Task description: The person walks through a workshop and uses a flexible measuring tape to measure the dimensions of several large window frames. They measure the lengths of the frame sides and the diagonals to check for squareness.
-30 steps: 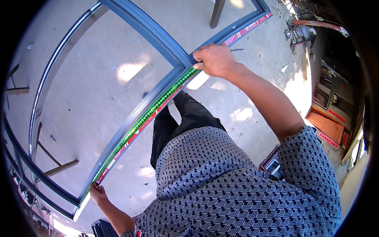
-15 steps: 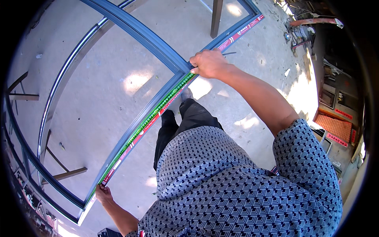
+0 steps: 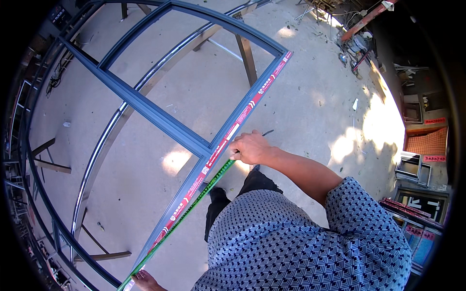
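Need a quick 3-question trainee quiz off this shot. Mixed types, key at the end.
1. Multiple choice: what colour is the tape measure stretched between the left hand and the right hand?
A) yellow
B) white
C) green

2. True or false: both hands wear gloves.

3. Fill in: the ____ hand is nearer the joint where the crossbar meets the edge of the frame bearing the red strip.

Key:
1. C
2. False; both are bare.
3. right

Lt-grey shirt [image 3: 301, 242] w/ dk geo print, short slvs [image 3: 361, 203], same print, blk trousers [image 3: 261, 181], bare hands [image 3: 250, 148]
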Demonstrator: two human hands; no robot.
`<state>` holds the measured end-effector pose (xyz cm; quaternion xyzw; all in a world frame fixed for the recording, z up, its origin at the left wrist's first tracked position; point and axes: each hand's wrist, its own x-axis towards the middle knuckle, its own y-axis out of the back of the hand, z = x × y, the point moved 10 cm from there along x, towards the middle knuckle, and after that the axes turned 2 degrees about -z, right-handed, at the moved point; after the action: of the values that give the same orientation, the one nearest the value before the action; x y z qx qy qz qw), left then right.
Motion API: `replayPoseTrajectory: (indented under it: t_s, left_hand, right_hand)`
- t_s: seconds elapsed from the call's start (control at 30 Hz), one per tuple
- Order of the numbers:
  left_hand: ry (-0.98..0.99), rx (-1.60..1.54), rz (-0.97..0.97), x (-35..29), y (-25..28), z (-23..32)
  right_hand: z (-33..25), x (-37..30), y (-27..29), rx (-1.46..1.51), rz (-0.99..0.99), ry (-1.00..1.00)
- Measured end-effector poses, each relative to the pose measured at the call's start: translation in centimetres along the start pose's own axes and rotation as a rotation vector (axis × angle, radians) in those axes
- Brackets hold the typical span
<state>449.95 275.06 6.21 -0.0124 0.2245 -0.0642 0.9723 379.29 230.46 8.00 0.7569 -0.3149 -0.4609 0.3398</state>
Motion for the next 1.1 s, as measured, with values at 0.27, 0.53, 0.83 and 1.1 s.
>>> replayPoseTrajectory:
  t_s: [0.27,0.53,0.83,1.1]
  left_hand:
    - [-0.076,-0.134,-0.297,-4.0,-14.1,0.6]
    - [0.148,-0.025,-0.818,-23.2,-42.5,-10.6]
    - [0.265,0.24,-1.213,-42.9,-63.8,-19.0]
    - [0.394,0.325,-1.428,-56.3,-78.5,-28.7]
  right_hand:
    - [1.4,-6.1,-1.6,0.176,0.057,-0.054]
    - [15.1,-12.6,0.2,0.336,0.322,-0.274]
    - [25.1,-18.3,0.3,0.613,0.562,-0.609]
    - [34.8,-18.5,3.4,0.718,0.623,-0.84]
